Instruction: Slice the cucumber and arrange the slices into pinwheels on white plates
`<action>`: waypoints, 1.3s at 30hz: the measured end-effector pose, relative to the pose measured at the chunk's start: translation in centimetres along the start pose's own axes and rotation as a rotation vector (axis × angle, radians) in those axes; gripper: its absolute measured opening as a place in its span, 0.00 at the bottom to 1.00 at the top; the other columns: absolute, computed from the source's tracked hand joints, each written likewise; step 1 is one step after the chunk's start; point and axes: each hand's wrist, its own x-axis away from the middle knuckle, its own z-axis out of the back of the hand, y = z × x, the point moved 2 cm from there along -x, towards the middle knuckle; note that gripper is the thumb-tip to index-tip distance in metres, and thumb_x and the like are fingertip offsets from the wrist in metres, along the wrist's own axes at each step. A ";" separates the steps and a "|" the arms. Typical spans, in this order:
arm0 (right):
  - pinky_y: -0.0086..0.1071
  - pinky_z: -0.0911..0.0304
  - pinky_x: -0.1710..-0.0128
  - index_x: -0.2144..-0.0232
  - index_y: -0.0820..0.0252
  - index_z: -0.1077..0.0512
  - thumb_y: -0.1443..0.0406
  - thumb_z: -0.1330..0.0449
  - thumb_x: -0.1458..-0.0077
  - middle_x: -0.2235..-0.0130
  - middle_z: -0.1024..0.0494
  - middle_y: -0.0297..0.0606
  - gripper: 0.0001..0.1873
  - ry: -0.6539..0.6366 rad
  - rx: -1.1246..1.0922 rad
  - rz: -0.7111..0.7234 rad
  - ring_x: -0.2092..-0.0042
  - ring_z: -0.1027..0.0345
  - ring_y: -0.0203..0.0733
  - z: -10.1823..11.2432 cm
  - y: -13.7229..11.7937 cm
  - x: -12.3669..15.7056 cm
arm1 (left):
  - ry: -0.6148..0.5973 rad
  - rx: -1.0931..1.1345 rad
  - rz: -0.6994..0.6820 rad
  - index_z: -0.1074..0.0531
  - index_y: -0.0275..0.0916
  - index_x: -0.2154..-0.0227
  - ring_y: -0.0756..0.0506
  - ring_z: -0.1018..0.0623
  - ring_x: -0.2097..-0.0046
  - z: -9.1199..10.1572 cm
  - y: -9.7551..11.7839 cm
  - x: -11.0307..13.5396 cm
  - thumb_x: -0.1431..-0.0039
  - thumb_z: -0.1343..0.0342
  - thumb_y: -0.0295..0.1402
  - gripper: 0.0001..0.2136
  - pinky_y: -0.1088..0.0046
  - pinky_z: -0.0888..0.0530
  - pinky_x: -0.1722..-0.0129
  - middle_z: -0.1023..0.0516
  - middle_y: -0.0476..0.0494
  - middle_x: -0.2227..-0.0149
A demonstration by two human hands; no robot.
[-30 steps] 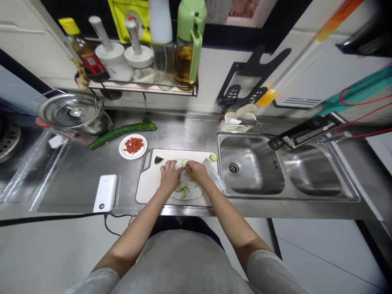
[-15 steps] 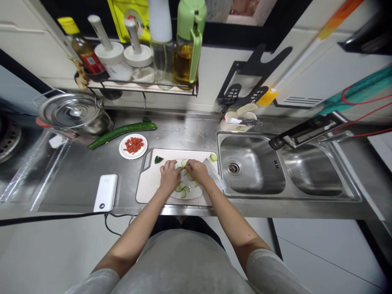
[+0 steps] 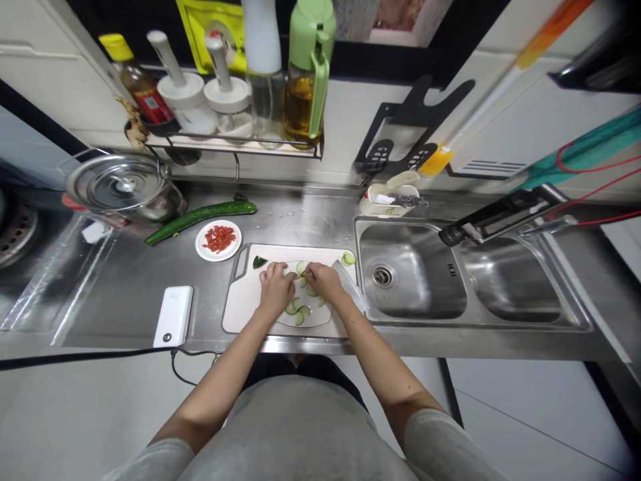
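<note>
A clear plate (image 3: 314,318) lies on the pale cutting board (image 3: 240,300), with thin green-edged cucumber slices (image 3: 300,316) arranged on it. My right hand (image 3: 324,282) pinches a small red piece, apparently a goji berry (image 3: 303,274), over the plate's far part. At the plate's left side is my left hand (image 3: 275,288), fingers slightly bent and apart, nothing visible in them. A dark green cucumber end (image 3: 259,262) rests at the board's upper left, and a few loose slices (image 3: 348,258) at its upper right. The knife (image 3: 353,288) lies right of the plate, partly behind my right arm.
Left of the board stands a white dish (image 3: 201,248) of red goji berries, near a long cucumber (image 3: 200,215). A white power bank (image 3: 173,316) and a lidded steel pot (image 3: 125,187) are further left. The double sink (image 3: 410,267) is to the right; a condiment shelf (image 3: 235,143) hangs above.
My left hand has drawn slightly left, away from my right fingertips. My right hand stays nearly in place, and the red piece at its fingertips shows more clearly.
</note>
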 end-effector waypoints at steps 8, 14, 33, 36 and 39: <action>0.27 0.48 0.69 0.67 0.58 0.29 0.62 0.49 0.42 0.70 0.26 0.35 0.11 0.198 -0.167 -0.044 0.69 0.36 0.37 2.3 1.4 1.7 | 0.251 0.077 0.348 0.25 0.45 0.57 0.38 0.34 0.48 3.6 -5.8 -1.4 0.42 0.49 0.34 0.12 0.59 0.40 0.51 0.29 0.40 0.52; 0.28 0.46 0.71 0.67 0.58 0.28 0.56 0.51 0.43 0.75 0.29 0.34 0.16 0.312 -0.296 -0.097 0.73 0.38 0.37 3.7 3.8 4.8 | 0.297 0.017 0.730 0.27 0.46 0.54 0.36 0.35 0.48 6.4 -13.1 -2.3 0.40 0.51 0.38 0.14 0.58 0.38 0.51 0.30 0.39 0.50; 0.30 0.45 0.74 0.66 0.59 0.27 0.51 0.50 0.44 0.78 0.31 0.34 0.21 0.392 -0.303 -0.219 0.75 0.38 0.38 4.2 6.7 8.1 | 0.153 -0.161 0.665 0.24 0.45 0.57 0.36 0.35 0.50 6.0 -19.9 -6.9 0.41 0.52 0.35 0.14 0.58 0.39 0.54 0.30 0.35 0.52; 0.30 0.45 0.74 0.66 0.59 0.27 0.51 0.51 0.44 0.77 0.30 0.35 0.21 0.385 -0.281 -0.217 0.75 0.38 0.38 4.0 6.6 8.1 | 0.141 -0.181 0.667 0.24 0.43 0.59 0.35 0.36 0.50 6.1 -20.1 -7.1 0.43 0.51 0.34 0.13 0.58 0.39 0.54 0.30 0.34 0.54; 0.29 0.47 0.74 0.65 0.59 0.26 0.51 0.51 0.44 0.77 0.29 0.35 0.21 0.377 -0.262 -0.227 0.75 0.38 0.38 4.0 6.4 8.0 | 0.128 -0.181 0.678 0.25 0.43 0.60 0.35 0.36 0.50 6.3 -20.1 -7.3 0.45 0.50 0.35 0.12 0.58 0.39 0.54 0.31 0.34 0.54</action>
